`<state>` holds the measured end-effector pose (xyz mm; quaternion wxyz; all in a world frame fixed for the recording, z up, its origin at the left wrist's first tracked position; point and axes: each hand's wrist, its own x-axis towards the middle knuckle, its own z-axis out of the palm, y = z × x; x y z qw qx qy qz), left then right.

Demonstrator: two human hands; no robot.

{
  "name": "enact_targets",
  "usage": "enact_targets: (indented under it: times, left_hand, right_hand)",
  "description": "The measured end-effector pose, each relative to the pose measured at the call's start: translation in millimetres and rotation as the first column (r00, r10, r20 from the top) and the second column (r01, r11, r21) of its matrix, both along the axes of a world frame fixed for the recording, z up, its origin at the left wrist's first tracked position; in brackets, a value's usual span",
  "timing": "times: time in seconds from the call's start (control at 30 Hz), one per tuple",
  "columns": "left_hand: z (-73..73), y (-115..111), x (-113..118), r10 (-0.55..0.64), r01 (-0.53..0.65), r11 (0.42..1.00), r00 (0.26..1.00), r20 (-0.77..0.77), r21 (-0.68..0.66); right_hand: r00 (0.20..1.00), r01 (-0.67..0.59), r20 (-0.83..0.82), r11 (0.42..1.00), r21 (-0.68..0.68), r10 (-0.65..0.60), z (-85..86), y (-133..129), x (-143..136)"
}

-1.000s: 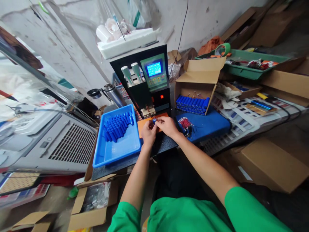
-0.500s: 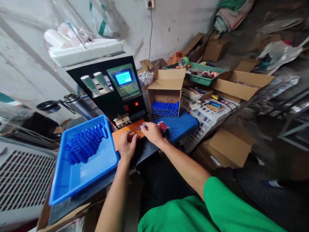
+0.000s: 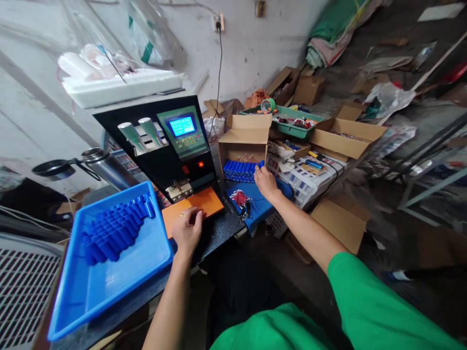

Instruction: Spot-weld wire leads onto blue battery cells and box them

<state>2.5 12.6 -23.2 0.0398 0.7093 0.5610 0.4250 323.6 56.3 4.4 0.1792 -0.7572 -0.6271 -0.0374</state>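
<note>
My left hand (image 3: 188, 227) rests on the near edge of an orange board (image 3: 208, 203), fingers curled; whatever they may hold is hidden. My right hand (image 3: 266, 181) is at the right front of an open cardboard box (image 3: 245, 135), its fingers closed around a blue cylinder (image 3: 260, 165). Rows of blue cylinders (image 3: 239, 168) with thin wires behind them lie stacked in that box. Behind the board stands a black machine (image 3: 171, 167) with a lit screen. A bundle of red and black wires (image 3: 241, 200) lies on a blue cloth (image 3: 260, 212).
A blue tray (image 3: 120, 287) with many blue cylinders (image 3: 116, 226) is at the left. Behind it stands a metal flask (image 3: 105, 167). Farther right are a green tray (image 3: 295, 130), a cardboard box (image 3: 339, 141) and a white crate (image 3: 297, 184).
My right hand has moved right, from over the orange board to the cardboard box of cylinders. My left hand stays at the board with fingers more curled. The view has shifted slightly.
</note>
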Motion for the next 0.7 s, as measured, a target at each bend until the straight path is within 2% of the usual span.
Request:
enact_targets:
  times: [0.1, 0.3, 0.53, 0.7]
  left_hand:
    - [-1.2, 0, -1, -0.006, 0.006, 1.000, 1.000, 0.002, 0.001]
    - [-2.4, -1, -3, -0.025, 0.025, 1.000, 1.000, 0.000, 0.008]
    - [0.3, -2, -1, -0.065, 0.065, 0.998, 0.997, 0.038, -0.016]
    - [-1.7, -1, -1, -0.061, 0.062, 0.998, 0.997, 0.037, -0.018]
  right_hand:
    - [0.998, 0.032, 0.052, 0.996, -0.081, -0.028, 0.8, 10, -6]
    - [0.995, 0.098, 0.031, 0.992, -0.083, -0.095, 7.2, 22, -8]
    - [0.993, 0.121, 0.008, 0.988, -0.099, -0.121, 11.4, 18, -3]
    - [0.997, 0.076, -0.004, 0.993, -0.094, -0.077, 15.2, 9, 3]
